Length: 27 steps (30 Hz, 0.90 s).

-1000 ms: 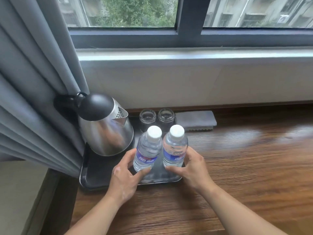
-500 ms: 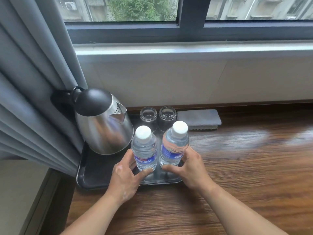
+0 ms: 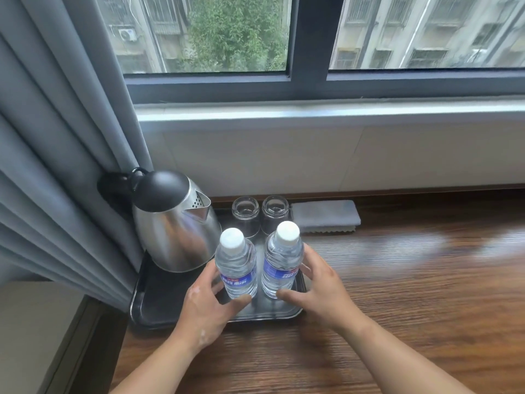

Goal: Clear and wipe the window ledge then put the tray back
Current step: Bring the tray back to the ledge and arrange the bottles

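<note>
This looks like a hotel room, or a guest room of that kind. A black tray [image 3: 159,302] on a wooden ledge [image 3: 397,294] carries a steel kettle [image 3: 176,231], two upturned glasses [image 3: 245,214] and two capped water bottles [image 3: 237,268]. A grey curtain [image 3: 56,166] hangs beside a window [image 3: 227,32] facing apartment blocks and a tree.

Label print on the left bottle [image 3: 236,265] and right bottle [image 3: 281,263] is unreadably blurred. They hide fingertips of the left hand [image 3: 204,311] and right hand [image 3: 324,291].
</note>
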{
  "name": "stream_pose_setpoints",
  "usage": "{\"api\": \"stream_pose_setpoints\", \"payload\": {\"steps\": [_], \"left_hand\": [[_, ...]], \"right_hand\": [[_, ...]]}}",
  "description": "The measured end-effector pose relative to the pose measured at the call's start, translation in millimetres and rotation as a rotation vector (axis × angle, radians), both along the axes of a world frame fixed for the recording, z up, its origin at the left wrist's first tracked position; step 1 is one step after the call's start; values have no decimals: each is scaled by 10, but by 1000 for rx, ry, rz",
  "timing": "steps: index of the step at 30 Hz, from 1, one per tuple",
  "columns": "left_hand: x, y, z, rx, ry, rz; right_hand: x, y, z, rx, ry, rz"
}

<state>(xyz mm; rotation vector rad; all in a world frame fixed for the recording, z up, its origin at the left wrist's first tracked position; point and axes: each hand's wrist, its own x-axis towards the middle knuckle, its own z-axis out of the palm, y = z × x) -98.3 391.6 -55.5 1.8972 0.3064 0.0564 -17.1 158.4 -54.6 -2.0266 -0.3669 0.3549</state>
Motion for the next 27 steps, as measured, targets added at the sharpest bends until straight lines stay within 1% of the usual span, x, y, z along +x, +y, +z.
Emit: {"api": "stream_pose_setpoints", "payload": {"steps": [5,7,10,13,17,19,24,27], "left_hand": [[44,-19,1,26,21,-1],[38,-17,-32,17,20,10],[36,-39,-67,14,-3,53],[31,-85,-77,22,-12,78],[48,-95,-33,48,-26,77],[80,-77,-37,66,-28,81],[136,-90,-152,126,-123,115],[132,-78,-181,110,-148,111]], "right_hand": [[39,29,-14,-68,7,89],[32,51,-68,-72,-30,65],[14,91,-107,-103,-149,-8],[-9,132,-127,-109,-203,-30],[-15,130,-113,-111,-234,15],[-23,137,-98,-107,-234,1],[7,190,-128,-82,-274,-17],[10,173,-161,-70,-298,-8]]}}
